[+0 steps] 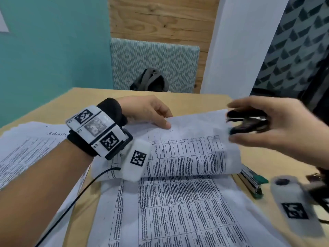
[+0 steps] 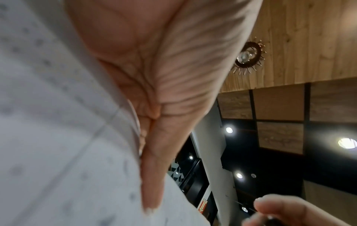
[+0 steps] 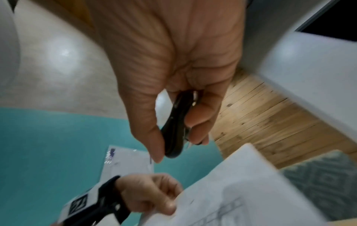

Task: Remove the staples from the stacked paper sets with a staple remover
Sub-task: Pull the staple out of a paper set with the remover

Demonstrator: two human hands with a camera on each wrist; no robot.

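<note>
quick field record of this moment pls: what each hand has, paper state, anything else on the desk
left hand: pinches the far corner of the folded-back sheets
right hand: grips the black staple remover, in the air beside the sheets' right edge
paper set: lies on the wooden table, top pages curled over
staple: too small to tell
also on table: green stapler right of the papers; more printed pages at left

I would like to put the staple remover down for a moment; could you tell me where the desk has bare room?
Bare desk shows along the far edge, beyond the folded paper set, and right of it, beyond the green stapler. The near and left side is crowded with printed sheets.
</note>
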